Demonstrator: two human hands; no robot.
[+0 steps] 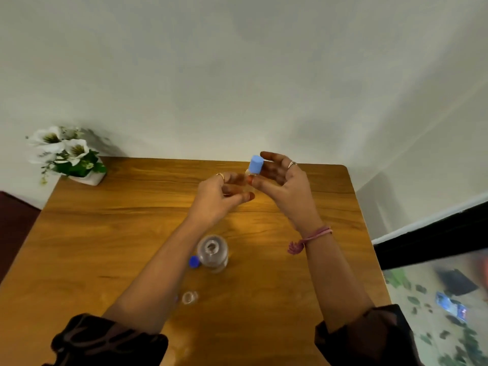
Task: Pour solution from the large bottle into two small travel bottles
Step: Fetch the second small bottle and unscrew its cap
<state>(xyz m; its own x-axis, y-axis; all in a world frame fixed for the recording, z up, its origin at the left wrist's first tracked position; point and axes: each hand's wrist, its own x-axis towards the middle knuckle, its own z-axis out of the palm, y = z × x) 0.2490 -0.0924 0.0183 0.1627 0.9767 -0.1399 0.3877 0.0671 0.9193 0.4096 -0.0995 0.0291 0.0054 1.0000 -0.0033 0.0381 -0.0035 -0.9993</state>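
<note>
My left hand (220, 198) and right hand (286, 184) are raised together above the far half of the wooden table (105, 233). Between them is a small clear travel bottle (247, 173) with a light blue cap (256, 165). The left hand's fingers pinch the bottle's body, which is mostly hidden. The right hand's thumb and fingers curl round the blue cap. Below my forearms the large clear bottle (212, 253) stands upright and open, and its dark blue cap (194, 261) lies against its left side. A second small clear bottle (189, 297) stands open nearer to me.
A white pot of white flowers (71, 157) sits on the table's far left corner. The table stands against a pale wall. Beyond its right edge are a dark strip and a patterned floor (435, 299).
</note>
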